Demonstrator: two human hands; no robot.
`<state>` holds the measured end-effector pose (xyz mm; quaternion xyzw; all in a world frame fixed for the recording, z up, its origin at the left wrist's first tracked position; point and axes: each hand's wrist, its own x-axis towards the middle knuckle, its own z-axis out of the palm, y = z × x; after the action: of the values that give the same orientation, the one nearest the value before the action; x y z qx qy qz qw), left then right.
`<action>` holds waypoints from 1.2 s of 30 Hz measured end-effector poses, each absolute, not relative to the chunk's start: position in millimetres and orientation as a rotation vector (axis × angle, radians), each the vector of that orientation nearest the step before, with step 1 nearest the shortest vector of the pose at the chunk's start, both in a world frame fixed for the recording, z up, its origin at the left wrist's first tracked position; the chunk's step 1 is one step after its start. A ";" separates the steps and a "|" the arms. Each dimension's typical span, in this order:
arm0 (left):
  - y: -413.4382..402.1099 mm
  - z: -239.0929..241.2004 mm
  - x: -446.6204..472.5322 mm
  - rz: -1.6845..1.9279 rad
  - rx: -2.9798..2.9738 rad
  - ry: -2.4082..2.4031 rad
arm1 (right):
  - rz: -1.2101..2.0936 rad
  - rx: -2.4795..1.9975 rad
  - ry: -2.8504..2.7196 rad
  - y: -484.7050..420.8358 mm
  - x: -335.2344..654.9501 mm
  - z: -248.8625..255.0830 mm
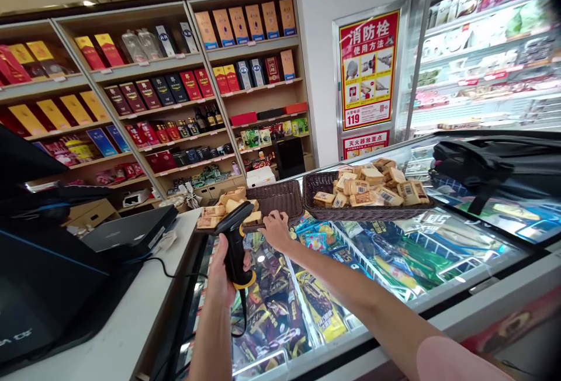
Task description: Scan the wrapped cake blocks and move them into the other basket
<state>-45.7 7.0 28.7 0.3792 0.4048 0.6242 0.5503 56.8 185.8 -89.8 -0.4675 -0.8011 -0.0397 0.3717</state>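
In my left hand (221, 279) is a black and yellow barcode scanner (236, 255), held upright by its handle with a cable hanging below. My right hand (277, 230) reaches forward to the front edge of the left wicker basket (283, 195), its fingers bent over the rim. Small packaged snacks (228, 201) in tan wrappers fill the left side of that basket, partly hidden behind the scanner. To the right stands a second wicker basket (372, 212), heaped with similar tan packets (366, 185). Both baskets rest on the glass top of a chest freezer (473, 287).
Ice-cream packets (280, 305) lie under the freezer glass. At left is a white counter (144, 305) with a black checkout terminal (44, 276). A black bag (482, 165) lies at right. Shelves of boxed goods (166, 86) and a red sign (370, 71) stand behind.
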 end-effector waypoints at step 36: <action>5.2 20.8 -27.3 1.444 0.905 0.896 | 0.086 -1.239 -1.926 295.2 142.4 -54.8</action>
<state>-27.3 5.2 20.8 0.3857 0.3818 0.6156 0.5714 142.4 295.2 -54.8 -0.4927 -0.7656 0.0340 0.4123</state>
